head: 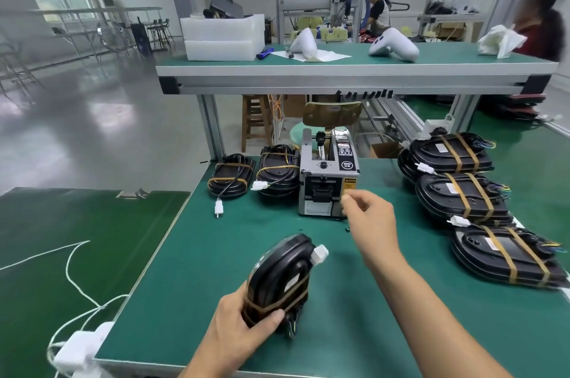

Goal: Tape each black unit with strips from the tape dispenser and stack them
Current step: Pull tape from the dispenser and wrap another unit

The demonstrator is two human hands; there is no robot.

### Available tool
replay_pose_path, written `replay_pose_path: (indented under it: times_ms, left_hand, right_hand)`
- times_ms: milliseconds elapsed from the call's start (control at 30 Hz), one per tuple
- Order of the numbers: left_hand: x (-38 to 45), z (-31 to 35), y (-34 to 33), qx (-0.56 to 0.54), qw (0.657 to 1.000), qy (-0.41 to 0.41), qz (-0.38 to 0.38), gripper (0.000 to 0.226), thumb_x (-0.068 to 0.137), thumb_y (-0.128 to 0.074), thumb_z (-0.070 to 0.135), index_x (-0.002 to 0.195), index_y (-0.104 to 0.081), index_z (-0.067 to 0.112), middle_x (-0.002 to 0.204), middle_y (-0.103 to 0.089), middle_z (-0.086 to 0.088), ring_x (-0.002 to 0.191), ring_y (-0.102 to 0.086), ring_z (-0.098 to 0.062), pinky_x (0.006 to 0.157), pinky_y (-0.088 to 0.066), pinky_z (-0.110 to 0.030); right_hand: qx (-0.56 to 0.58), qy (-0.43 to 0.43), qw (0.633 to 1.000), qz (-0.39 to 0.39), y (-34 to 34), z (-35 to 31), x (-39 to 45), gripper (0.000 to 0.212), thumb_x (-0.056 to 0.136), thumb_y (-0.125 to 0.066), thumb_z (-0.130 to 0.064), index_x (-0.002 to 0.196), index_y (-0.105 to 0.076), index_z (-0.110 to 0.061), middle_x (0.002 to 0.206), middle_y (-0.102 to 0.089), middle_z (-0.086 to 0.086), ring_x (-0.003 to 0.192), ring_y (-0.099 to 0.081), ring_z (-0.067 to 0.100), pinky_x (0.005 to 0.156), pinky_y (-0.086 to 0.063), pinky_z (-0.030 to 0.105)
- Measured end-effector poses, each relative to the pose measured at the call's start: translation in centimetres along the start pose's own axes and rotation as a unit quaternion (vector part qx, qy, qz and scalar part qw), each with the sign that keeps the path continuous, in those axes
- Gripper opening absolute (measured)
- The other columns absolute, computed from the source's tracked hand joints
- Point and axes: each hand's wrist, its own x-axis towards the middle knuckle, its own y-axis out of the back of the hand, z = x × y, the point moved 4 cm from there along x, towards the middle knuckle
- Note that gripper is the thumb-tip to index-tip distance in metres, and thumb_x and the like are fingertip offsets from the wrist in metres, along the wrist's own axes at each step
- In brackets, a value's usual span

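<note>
1. Left hand (243, 316): clamped around the near end of a black unit (279, 279), thumb lying across a brown tape band that wraps it; the unit is tilted up on edge above the green worktop (191, 254).
2. White connector (320, 254): projects from the far upper end of the held unit.
3. Right hand (368, 217): raised just in front of the tape dispenser (328, 174), thumb and forefinger pinched together near the dispenser's outlet; whether a strip lies between them cannot be told.
4. Tape dispenser: grey box with a black control panel, standing upright at the middle of the worktop, beyond both hands.
5. Two black units (253, 174): lying side by side just left of the dispenser, each with yellowish bands and coiled cable; a white plug (218, 208) trails from the left one onto the worktop.
6. Taped units, right side (481, 208): overlapping stacks running along the right edge of the worktop, each unit crossed by two brown tape strips, coloured wires showing at their far ends.
7. Upper shelf (339, 69): a second green surface above and behind the dispenser, carrying white foam trays (223, 35) and two white moulded parts (393, 44).
8. Background: two people beyond the shelf, one seated at a machine, one at the right edge.
</note>
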Motion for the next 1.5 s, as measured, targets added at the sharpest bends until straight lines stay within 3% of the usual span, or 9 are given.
replay_pose_path:
  times_ms: [233, 433, 500, 633, 767, 900, 1167, 1333, 1500]
  left_hand:
    - [0.3, 0.8, 0.0, 0.004, 0.999, -0.032, 0.001, 0.057, 0.079, -0.081, 0.045, 0.130, -0.062, 0.061, 0.107, -0.080, 0.020, 0.101, -0.075, 0.001, 0.088, -0.053, -0.011]
    - [0.3, 0.7, 0.1, 0.009, 0.999, -0.049, 0.004, 0.060, 0.080, -0.083, 0.050, 0.133, -0.059, 0.063, 0.109, -0.079, 0.022, 0.101, -0.073, 0.006, 0.088, -0.051, -0.009]
    - [0.4, 0.8, 0.1, 0.011, 0.999, -0.052, 0.001, 0.059, 0.082, -0.082, 0.051, 0.136, -0.059, 0.061, 0.110, -0.079, 0.021, 0.101, -0.072, 0.007, 0.088, -0.051, -0.008]
    - [0.4, 1.1, 0.1, 0.010, 0.998, -0.059, -0.003, 0.059, 0.085, -0.078, 0.065, 0.140, -0.058, 0.058, 0.112, -0.078, 0.020, 0.102, -0.072, 0.006, 0.088, -0.051, -0.009]
    - [0.4, 1.1, 0.1, 0.016, 0.998, -0.059, -0.004, 0.061, 0.085, -0.078, 0.065, 0.141, -0.058, 0.057, 0.113, -0.079, 0.018, 0.103, -0.073, 0.002, 0.089, -0.052, -0.010]
    - [0.5, 1.1, 0.1, 0.017, 0.998, -0.056, -0.003, 0.061, 0.084, -0.079, 0.065, 0.142, -0.058, 0.056, 0.113, -0.079, 0.018, 0.104, -0.074, 0.000, 0.090, -0.052, -0.011]
    - [0.5, 0.9, 0.1, 0.020, 0.998, -0.060, -0.003, 0.059, 0.083, -0.081, 0.061, 0.138, -0.060, 0.058, 0.110, -0.079, 0.017, 0.103, -0.076, -0.004, 0.089, -0.053, -0.012]
    - [0.5, 0.9, 0.0, 0.018, 0.998, -0.065, 0.004, 0.057, 0.083, -0.080, 0.065, 0.136, -0.061, 0.059, 0.107, -0.080, 0.015, 0.098, -0.076, -0.005, 0.087, -0.055, -0.015]
    - [0.5, 1.1, 0.1, 0.021, 0.997, -0.074, 0.009, 0.059, 0.084, -0.080, 0.064, 0.139, -0.059, 0.058, 0.108, -0.079, 0.016, 0.098, -0.075, -0.002, 0.087, -0.054, -0.013]
  right_hand:
    - [-0.046, -0.064, 0.997, -0.010, -4.4, 3.0, 4.1, 0.035, 0.098, -0.059, -0.022, 0.130, -0.072, -0.017, 0.125, -0.074, 0.001, 0.121, -0.065, 0.024, 0.109, -0.049, 0.040]
    - [-0.048, -0.062, 0.997, 0.006, -6.4, 3.2, 5.4, 0.039, 0.100, -0.055, -0.020, 0.136, -0.067, -0.015, 0.121, -0.074, 0.004, 0.113, -0.064, 0.028, 0.092, -0.048, 0.032]
    - [-0.043, -0.073, 0.996, 0.016, -6.7, 3.3, 5.6, 0.035, 0.099, -0.054, -0.019, 0.130, -0.070, -0.015, 0.117, -0.075, 0.006, 0.112, -0.065, 0.030, 0.093, -0.053, 0.038]
    - [0.004, -0.099, 0.994, 0.052, -6.9, 3.4, 6.1, 0.020, 0.094, -0.054, -0.011, 0.079, -0.068, -0.011, 0.088, -0.075, 0.015, 0.097, -0.069, 0.037, 0.082, -0.057, 0.044]
    - [0.056, -0.132, 0.987, 0.076, -7.1, 3.6, 6.6, 0.022, 0.089, -0.055, -0.008, 0.076, -0.073, -0.004, 0.076, -0.075, 0.016, 0.090, -0.072, 0.037, 0.063, -0.048, 0.031]
    - [0.077, -0.156, 0.981, 0.087, -7.5, 3.8, 7.0, 0.033, 0.088, -0.063, -0.010, 0.057, -0.067, -0.020, 0.065, -0.073, 0.002, 0.081, -0.076, 0.028, 0.069, -0.056, 0.032]
    - [0.121, -0.226, 0.958, 0.131, -8.5, 3.8, 7.4, 0.023, 0.084, -0.069, -0.013, 0.065, -0.067, -0.025, 0.042, -0.061, -0.012, 0.074, -0.076, 0.023, 0.074, -0.061, 0.036]
    - [0.137, -0.233, 0.950, 0.155, -9.0, 4.2, 7.9, 0.021, 0.082, -0.070, -0.013, 0.065, -0.066, -0.025, 0.067, -0.073, -0.002, 0.076, -0.075, 0.028, 0.079, -0.064, 0.045]
    - [0.119, -0.230, 0.955, 0.148, -8.6, 4.3, 8.0, 0.017, 0.080, -0.069, -0.017, 0.066, -0.066, -0.025, 0.069, -0.075, 0.000, 0.076, -0.075, 0.025, 0.078, -0.063, 0.041]
